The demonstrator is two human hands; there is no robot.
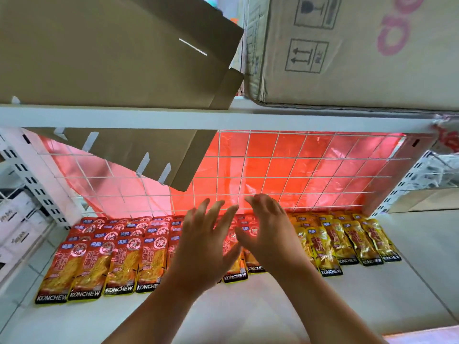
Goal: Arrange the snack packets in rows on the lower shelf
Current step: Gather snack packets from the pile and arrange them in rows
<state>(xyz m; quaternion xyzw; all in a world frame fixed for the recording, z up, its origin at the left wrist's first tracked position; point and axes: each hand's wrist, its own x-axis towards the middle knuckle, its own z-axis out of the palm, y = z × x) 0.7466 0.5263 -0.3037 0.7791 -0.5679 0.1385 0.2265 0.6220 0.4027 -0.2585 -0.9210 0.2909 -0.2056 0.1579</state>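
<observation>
Red snack packets point(104, 256) marked KONCHEW lie in overlapping rows on the left and middle of the white lower shelf point(248, 309). Yellow packets point(347, 239) of the same brand lie in rows at the right. My left hand point(206, 247) and my right hand point(268, 232) hover side by side over the middle red packets, fingers spread and straight, holding nothing. The hands hide several packets beneath them; whether the fingers touch any packet cannot be seen.
A white wire grid point(285, 170) with red film behind it closes the shelf's back. Above, the upper shelf point(223, 115) carries cardboard boxes point(347, 50); a cardboard flap point(139, 155) hangs down at the left. Perforated uprights point(29, 170) flank the bay.
</observation>
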